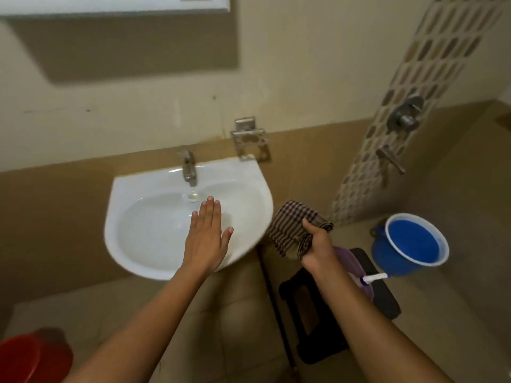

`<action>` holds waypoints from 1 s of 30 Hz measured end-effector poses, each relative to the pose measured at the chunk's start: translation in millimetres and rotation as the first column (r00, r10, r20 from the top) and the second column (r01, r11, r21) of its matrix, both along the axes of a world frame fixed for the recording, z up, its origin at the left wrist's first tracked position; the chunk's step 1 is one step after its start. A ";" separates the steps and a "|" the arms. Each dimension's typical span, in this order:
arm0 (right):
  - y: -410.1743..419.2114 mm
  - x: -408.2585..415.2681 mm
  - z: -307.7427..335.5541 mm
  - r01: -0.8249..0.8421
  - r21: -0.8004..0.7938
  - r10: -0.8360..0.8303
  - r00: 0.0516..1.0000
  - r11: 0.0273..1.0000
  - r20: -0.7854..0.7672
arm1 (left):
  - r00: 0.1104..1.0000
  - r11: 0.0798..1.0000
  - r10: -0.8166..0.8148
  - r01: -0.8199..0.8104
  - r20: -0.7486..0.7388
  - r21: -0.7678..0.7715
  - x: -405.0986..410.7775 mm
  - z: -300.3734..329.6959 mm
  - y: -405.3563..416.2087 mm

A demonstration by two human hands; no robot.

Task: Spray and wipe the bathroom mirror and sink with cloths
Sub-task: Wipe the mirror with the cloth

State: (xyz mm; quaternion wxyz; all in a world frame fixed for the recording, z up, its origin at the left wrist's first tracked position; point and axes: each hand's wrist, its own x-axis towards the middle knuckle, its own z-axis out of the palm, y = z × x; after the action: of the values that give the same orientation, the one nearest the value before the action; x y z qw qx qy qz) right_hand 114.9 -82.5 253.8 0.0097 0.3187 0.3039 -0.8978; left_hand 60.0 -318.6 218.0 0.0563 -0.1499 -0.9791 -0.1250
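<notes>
Left hand point(208, 234) flat, fingers straight and together, palm down over the basin of the white wall-mounted sink point(132, 244), likely steadying or checking the surface before wiping. Right hand point(315, 246) clenched around a bunched checked cloth point(294, 226), held just right of the sink rim, ready for the wipe. Mirror point(116, 5) mounted above, only its lower edge in view; blue bucket point(409, 244) standing well to the right.

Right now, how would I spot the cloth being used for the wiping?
Start at the white sink on the wall and look just past its right edge. There the right hand grips a bunched checked cloth. Its dark brown and pale check pattern sets it apart from the plain blue bucket further right.
</notes>
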 end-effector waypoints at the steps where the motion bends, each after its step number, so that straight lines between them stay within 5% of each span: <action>1: -13.7 0.3 6.9 -0.028 0.019 0.028 1.000 0.999 -0.008 | 1.000 1.000 0.026 -0.026 -0.009 0.016 5.4 6.4 -15.1; 16: -157.3 -21.4 95.6 -0.224 0.146 0.241 0.964 0.964 -0.113 | 0.954 0.976 0.213 -0.199 -0.211 0.086 18.7 95.5 -160.9; 30: -159.3 -146.2 219.1 -0.121 0.260 0.222 0.887 0.958 -0.406 | 0.804 0.961 0.275 -0.219 -0.528 0.167 -108.0 253.4 -169.7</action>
State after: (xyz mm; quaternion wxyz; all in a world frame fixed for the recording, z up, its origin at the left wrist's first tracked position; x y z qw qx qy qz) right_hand -31.3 -241.8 472.9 -0.0146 0.0832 0.4261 -0.9007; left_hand -48.1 -488.3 471.4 0.3561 -0.0475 -0.9259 -0.1164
